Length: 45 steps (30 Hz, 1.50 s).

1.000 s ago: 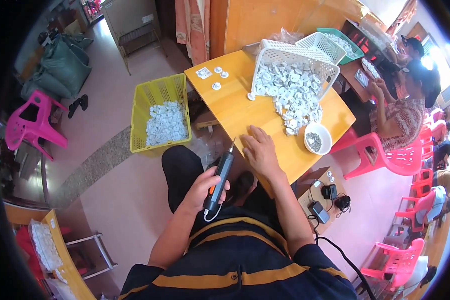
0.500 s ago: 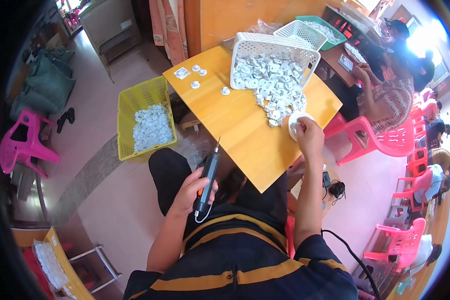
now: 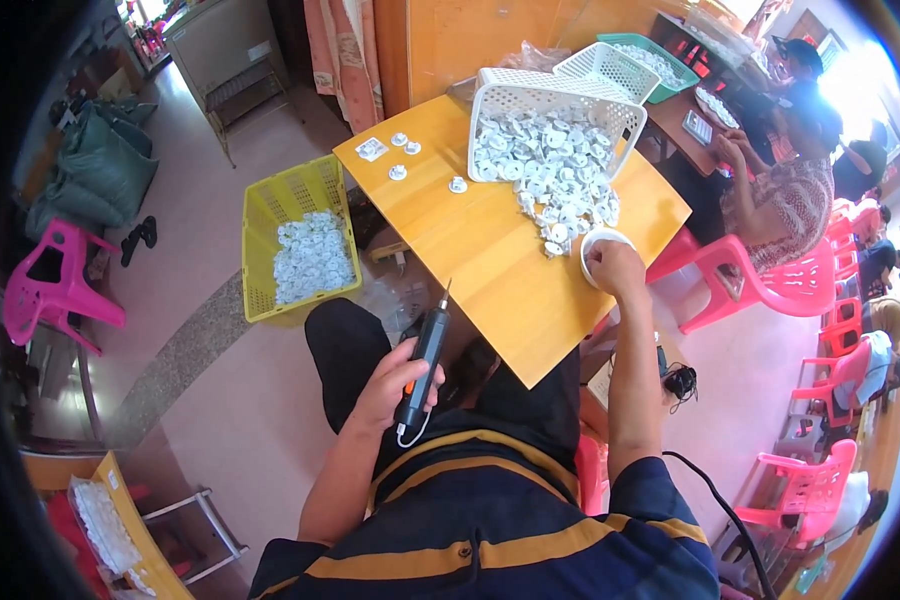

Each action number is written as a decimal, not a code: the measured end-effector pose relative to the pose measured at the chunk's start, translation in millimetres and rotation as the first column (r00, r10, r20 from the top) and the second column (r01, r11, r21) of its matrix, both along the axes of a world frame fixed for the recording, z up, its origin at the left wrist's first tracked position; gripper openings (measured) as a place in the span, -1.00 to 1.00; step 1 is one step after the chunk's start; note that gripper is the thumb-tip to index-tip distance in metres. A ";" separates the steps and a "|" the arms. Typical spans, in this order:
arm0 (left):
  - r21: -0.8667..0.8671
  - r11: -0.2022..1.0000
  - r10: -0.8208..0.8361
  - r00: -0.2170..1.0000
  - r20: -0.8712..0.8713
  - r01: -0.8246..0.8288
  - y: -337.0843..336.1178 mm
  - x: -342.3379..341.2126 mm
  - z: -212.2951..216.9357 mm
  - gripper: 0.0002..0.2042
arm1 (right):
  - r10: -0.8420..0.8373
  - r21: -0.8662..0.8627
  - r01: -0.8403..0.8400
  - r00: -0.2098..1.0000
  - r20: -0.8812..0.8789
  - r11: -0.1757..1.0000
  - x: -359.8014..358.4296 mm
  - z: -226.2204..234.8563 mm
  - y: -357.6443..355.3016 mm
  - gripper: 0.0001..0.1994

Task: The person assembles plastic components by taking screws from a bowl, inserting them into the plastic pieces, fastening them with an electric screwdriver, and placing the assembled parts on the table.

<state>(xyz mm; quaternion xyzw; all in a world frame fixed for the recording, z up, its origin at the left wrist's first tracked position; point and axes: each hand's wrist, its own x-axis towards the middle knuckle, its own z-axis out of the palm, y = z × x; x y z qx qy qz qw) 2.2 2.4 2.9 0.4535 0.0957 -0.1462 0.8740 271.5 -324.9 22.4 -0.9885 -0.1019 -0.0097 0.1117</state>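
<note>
My left hand [image 3: 385,388] is wrapped round a black electric screwdriver [image 3: 431,340], held upright over my lap with its thin bit pointing away from me and a white cord at its lower end. My right hand [image 3: 617,268] reaches into a small white bowl [image 3: 622,235] by the table's right edge. Its fingers are curled together inside the rim; whatever they pinch is hidden. Just beyond the bowl, small white plastic parts [image 3: 560,185] spill from a tipped white basket [image 3: 477,125] onto the wooden table [image 3: 500,290].
Several finished-looking white pieces [image 3: 398,172] stand apart at the table's far left. A yellow basket [image 3: 254,255] of white parts is on the floor to the left. Pink chairs [image 3: 760,275] and a seated person [image 3: 785,205] are at the right.
My right hand has dipped lower into the bowl, its fingers now behind the rim. The whole view has shifted slightly; the left hand keeps its grip on the screwdriver.
</note>
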 end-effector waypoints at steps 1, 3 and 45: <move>0.001 1.000 -0.001 1.000 0.000 0.001 0.3 0.4 -0.1 -0.65 | 0.003 -0.009 -0.003 1.000 0.011 1.000 -0.7 2.0 1.3 -0.85; -0.002 1.000 -0.011 1.000 0.006 0.011 0.1 0.4 -1.0 -0.66 | -0.015 0.029 0.014 1.000 0.011 0.999 -3.7 8.9 2.8 -0.84; 0.194 0.976 -0.115 0.992 0.052 0.103 -8.4 -3.0 2.3 -0.55 | 0.682 0.933 0.355 0.695 -0.225 -0.054 -88.0 -38.8 126.1 -0.93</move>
